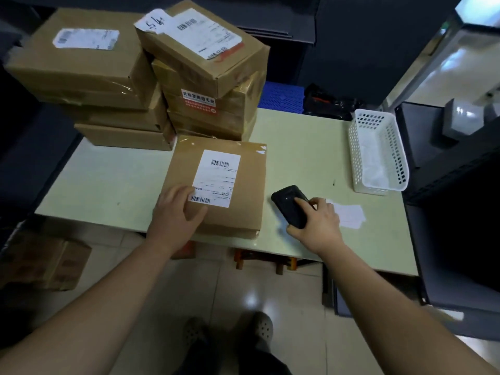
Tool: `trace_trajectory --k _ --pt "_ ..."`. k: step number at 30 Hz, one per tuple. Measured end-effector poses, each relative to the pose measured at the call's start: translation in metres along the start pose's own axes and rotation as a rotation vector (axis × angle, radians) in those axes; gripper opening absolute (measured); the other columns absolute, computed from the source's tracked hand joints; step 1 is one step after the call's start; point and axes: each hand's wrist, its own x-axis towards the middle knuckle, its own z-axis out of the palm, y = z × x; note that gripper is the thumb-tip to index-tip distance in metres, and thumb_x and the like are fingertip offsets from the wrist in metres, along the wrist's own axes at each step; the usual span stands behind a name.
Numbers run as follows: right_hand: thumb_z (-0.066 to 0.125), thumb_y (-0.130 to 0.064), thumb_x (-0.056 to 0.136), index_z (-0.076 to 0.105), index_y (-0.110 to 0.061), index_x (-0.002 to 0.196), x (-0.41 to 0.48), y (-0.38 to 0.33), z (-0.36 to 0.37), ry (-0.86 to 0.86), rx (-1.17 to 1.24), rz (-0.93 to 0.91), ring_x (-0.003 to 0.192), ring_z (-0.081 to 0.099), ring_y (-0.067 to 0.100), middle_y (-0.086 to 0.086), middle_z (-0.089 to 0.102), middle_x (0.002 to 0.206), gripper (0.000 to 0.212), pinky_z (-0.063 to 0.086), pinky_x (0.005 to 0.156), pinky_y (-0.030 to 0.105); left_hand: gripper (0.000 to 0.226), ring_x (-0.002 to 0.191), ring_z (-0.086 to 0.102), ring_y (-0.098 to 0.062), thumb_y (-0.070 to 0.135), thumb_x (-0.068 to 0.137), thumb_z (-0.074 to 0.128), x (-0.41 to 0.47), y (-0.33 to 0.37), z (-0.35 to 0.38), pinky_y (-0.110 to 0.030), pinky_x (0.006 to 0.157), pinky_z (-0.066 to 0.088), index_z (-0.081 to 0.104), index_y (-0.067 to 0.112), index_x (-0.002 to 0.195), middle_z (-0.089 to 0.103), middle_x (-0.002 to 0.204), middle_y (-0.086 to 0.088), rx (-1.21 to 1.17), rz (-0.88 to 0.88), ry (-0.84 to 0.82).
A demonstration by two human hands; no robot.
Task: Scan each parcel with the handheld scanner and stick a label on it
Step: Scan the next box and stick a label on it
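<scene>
A flat brown cardboard parcel (238, 190) lies at the table's front edge, with a white barcode label (216, 177) stuck on its top. My left hand (176, 215) rests on the parcel's near left corner, fingers spread and touching the label's lower edge. To the right of the parcel, my right hand (316, 223) grips the black handheld scanner (289, 207), which lies on or just above the table. A sheet of white labels (349, 215) lies on the table just right of that hand.
Two stacks of brown parcels (108, 85) (208, 77) fill the table's back left. A white perforated basket (378, 152) stands at the right. The pale table (108, 182) is bare at front left. Dark shelving (446, 158) borders the right side; a cardboard box (46, 261) sits on the floor.
</scene>
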Motion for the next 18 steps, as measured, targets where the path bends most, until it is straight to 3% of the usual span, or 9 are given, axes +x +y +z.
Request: trace_trajectory --k 5,10,12,14,16,18 --pt "0.068 -0.053 0.077 0.043 -0.027 0.144 0.022 0.012 0.039 0.025 0.017 -0.017 0.120 0.039 0.033 0.012 0.042 0.135 0.077 0.032 0.101 0.041 0.054 0.135 0.034 -0.021 0.038 0.089 0.067 0.009 0.028 0.018 -0.042 0.111 0.036 0.051 0.019 0.137 0.042 0.148 0.001 0.011 0.001 -0.022" --pt "0.066 -0.062 0.081 0.050 -0.020 0.138 0.033 0.030 0.038 0.047 0.034 -0.149 0.110 0.049 0.036 0.014 0.051 0.126 0.073 0.041 0.090 0.042 0.054 0.135 0.036 -0.023 0.038 0.089 0.069 0.027 0.056 0.039 -0.044 0.113 0.035 0.053 0.015 0.135 0.045 0.146 -0.002 0.022 0.081 -0.025" --pt "0.063 -0.057 0.086 0.052 -0.018 0.136 0.038 0.051 0.021 0.148 0.100 -0.018 0.113 0.049 0.036 0.014 0.052 0.128 0.065 0.041 0.091 0.044 0.054 0.137 0.035 -0.023 0.039 0.088 0.069 0.034 0.065 0.048 -0.043 0.115 0.031 0.055 0.015 0.134 0.045 0.145 -0.003 0.031 0.096 -0.036" --pt "0.062 -0.050 0.089 0.049 -0.013 0.138 0.041 0.082 0.003 0.194 0.157 0.262 0.119 0.045 0.038 0.017 0.048 0.132 0.063 0.038 0.096 0.045 0.052 0.137 0.034 -0.023 0.037 0.088 0.070 0.038 0.075 0.055 -0.041 0.115 0.028 0.056 0.015 0.134 0.045 0.145 -0.004 0.033 0.107 -0.047" --pt "0.063 -0.049 0.087 0.045 -0.007 0.138 0.039 0.110 -0.007 0.131 0.158 0.469 0.124 0.041 0.038 0.019 0.044 0.134 0.068 0.038 0.098 0.045 0.052 0.136 0.034 -0.022 0.037 0.088 0.070 0.039 0.082 0.062 -0.039 0.115 0.027 0.056 0.016 0.134 0.045 0.144 -0.003 0.033 0.110 -0.057" --pt "0.067 -0.042 0.085 0.045 -0.005 0.135 0.041 0.127 -0.009 0.066 0.223 0.543 0.126 0.039 0.037 0.018 0.042 0.134 0.066 0.040 0.097 0.045 0.053 0.135 0.034 -0.021 0.038 0.088 0.070 0.037 0.088 0.068 -0.038 0.114 0.027 0.056 0.017 0.135 0.046 0.143 -0.002 0.038 0.108 -0.068"
